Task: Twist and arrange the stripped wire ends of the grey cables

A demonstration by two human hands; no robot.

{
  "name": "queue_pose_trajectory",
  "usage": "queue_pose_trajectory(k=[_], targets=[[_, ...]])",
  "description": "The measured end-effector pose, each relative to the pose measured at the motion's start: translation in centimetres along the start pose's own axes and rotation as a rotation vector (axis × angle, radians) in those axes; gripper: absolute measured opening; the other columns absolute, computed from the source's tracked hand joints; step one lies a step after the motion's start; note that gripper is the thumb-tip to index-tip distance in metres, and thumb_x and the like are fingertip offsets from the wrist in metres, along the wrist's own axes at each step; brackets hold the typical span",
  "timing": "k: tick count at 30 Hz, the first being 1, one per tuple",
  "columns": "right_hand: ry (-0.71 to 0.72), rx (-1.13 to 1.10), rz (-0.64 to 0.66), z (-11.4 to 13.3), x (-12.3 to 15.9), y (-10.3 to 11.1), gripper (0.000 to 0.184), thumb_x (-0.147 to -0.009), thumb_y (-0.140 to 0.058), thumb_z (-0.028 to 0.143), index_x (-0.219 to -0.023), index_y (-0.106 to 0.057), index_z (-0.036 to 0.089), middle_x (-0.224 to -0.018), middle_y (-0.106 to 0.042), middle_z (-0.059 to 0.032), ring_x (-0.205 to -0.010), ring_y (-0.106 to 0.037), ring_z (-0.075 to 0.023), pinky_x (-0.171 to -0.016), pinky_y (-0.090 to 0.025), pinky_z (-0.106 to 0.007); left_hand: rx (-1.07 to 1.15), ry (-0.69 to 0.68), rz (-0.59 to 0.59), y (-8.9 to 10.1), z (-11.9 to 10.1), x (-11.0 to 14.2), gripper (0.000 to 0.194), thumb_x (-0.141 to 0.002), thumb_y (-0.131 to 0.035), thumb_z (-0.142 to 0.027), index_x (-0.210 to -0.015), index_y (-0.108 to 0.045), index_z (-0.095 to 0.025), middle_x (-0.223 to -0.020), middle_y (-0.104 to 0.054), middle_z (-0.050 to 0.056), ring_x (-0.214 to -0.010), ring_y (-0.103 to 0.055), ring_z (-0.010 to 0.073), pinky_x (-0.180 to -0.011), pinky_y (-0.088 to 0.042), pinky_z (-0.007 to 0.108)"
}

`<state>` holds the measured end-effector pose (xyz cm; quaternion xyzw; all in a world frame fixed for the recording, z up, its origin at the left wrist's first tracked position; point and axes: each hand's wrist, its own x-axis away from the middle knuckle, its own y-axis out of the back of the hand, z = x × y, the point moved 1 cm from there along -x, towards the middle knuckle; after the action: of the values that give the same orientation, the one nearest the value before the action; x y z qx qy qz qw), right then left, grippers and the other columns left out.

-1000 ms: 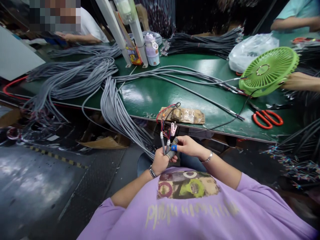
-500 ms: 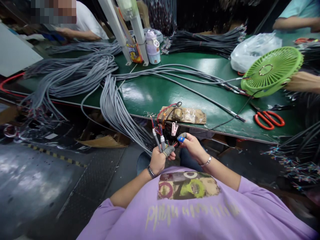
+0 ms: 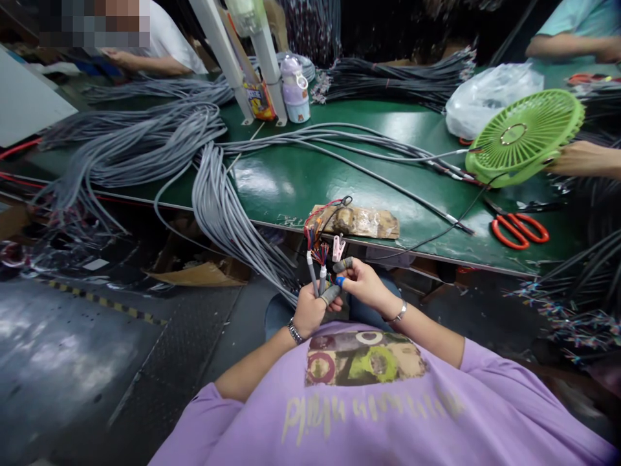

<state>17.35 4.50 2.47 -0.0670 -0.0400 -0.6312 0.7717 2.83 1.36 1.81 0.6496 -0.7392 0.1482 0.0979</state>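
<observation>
Gripped in my left hand [image 3: 311, 309] are grey cables [image 3: 311, 274], their upper ends stripped to several thin coloured wires [image 3: 319, 252]. Grey wrapping covers my left thumb, which presses on the cables. Close by on the right, my right hand [image 3: 365, 283] has its wrapped index finger and blue-taped thumb slightly apart, the thumb tip at the small wires beside my left thumb. I see nothing held between them. Just above the fingers is a pink clip [image 3: 338, 248], beside the bench edge.
On the green bench [image 3: 291, 188] lie a grey cable bundle [image 3: 218, 181], a taped wooden block [image 3: 363, 222] and red-handled scissors [image 3: 519, 230]. Another person's hand [image 3: 582, 158] is at a green fan [image 3: 521, 139]. A bottle [image 3: 295, 90] and plastic bag [image 3: 490, 100] stand farther back.
My right hand has moved left and slightly down to the wires at my left hand, its thumb and index finger parting. The left hand and cables have shifted slightly right.
</observation>
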Motion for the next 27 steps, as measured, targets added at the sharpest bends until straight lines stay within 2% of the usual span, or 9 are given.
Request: queue_pose_trajectory(k=[2, 6, 14, 21, 24, 27], targets=[[-0.019, -0.047, -0.009, 0.0, 0.2, 0.0, 0.021, -0.067, -0.064, 0.022, -0.085, -0.054, 0.016, -0.073, -0.059, 0.0012, -0.064, -0.054, -0.0095, -0.06, -0.044, -0.023, 0.004, -0.001, 0.001, 0.1, 0.0, 0.0, 0.032, -0.069, -0.07, -0.044, -0.068, -0.06, -0.013, -0.057, -0.067, 0.005, -0.046, -0.061, 0.0133, -0.043, -0.044, 0.02], [-0.038, -0.134, 0.072, 0.5, 0.4, -0.1, 0.03, -0.064, -0.072, 0.026, -0.086, -0.055, 0.017, -0.075, -0.062, 0.0, -0.068, -0.058, -0.0114, -0.065, -0.047, -0.025, -0.003, 0.012, -0.004, 0.1, 0.0, 0.0, 0.03, -0.069, -0.071, -0.042, -0.069, -0.06, -0.013, -0.056, -0.066, 0.004, -0.046, -0.062, 0.0136, -0.043, -0.045, 0.02], [-0.103, -0.067, 0.144, 0.8, -0.4, 0.1, 0.029, -0.058, -0.074, 0.024, -0.078, -0.055, 0.016, -0.065, -0.059, 0.0032, -0.057, -0.053, -0.0088, -0.057, -0.042, -0.023, -0.031, 0.031, 0.036, 0.3, 0.4, 0.1, 0.028, -0.069, -0.07, -0.04, -0.072, -0.06, -0.014, -0.056, -0.066, 0.003, -0.046, -0.062, 0.0137, -0.045, -0.047, 0.021], [-0.088, -0.248, -0.063, 0.0, 0.5, -1.1, 0.025, -0.059, -0.065, 0.016, -0.08, -0.052, 0.017, -0.069, -0.055, 0.0041, -0.061, -0.049, -0.0078, -0.057, -0.038, -0.021, 0.031, 0.037, 0.011, 0.1, 0.1, 0.0, 0.03, -0.069, -0.071, -0.042, -0.071, -0.061, -0.013, -0.055, -0.066, 0.004, -0.045, -0.06, 0.0132, -0.043, -0.044, 0.021], [-0.128, -0.398, -0.195, -0.3, 0.4, -1.1, 0.028, -0.059, -0.064, 0.017, -0.085, -0.053, 0.018, -0.072, -0.054, 0.004, -0.059, -0.047, -0.0069, -0.054, -0.039, -0.021, 0.052, 0.027, 0.014, 0.1, -0.2, 0.2, 0.03, -0.069, -0.071, -0.041, -0.065, -0.061, -0.013, -0.055, -0.065, 0.004, -0.045, -0.059, 0.0123, -0.043, -0.044, 0.021], [-0.206, -0.527, -0.302, -0.3, -0.1, -0.3, 0.028, -0.06, -0.065, 0.02, -0.086, -0.054, 0.019, -0.073, -0.053, 0.0041, -0.058, -0.046, -0.0064, -0.053, -0.04, -0.02, 0.091, -0.008, 0.018, 0.2, -0.5, 0.5, 0.029, -0.071, -0.07, -0.04, -0.063, -0.062, -0.013, -0.056, -0.066, 0.004, -0.045, -0.059, 0.0117, -0.045, -0.045, 0.021]])
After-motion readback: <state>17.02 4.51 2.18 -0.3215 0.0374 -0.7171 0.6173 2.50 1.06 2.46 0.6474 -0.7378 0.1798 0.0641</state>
